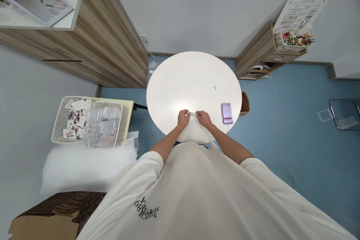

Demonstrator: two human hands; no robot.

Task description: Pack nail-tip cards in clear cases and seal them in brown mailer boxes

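Note:
My left hand and my right hand are close together at the near edge of the round white table. Both pinch a small white strip or flap at the top of a soft white item, possibly a bag or cloth, that hangs toward my body. What exactly it is cannot be told at this size. A phone with a blurred screen lies on the table to the right of my right hand, with a white cable running off the edge.
To the left, a white basket holds printed cards and clear plastic bags. Below it are white soft packing material and a cardboard box. Wooden cabinets stand at the back left and back right. A metal chair stands far right.

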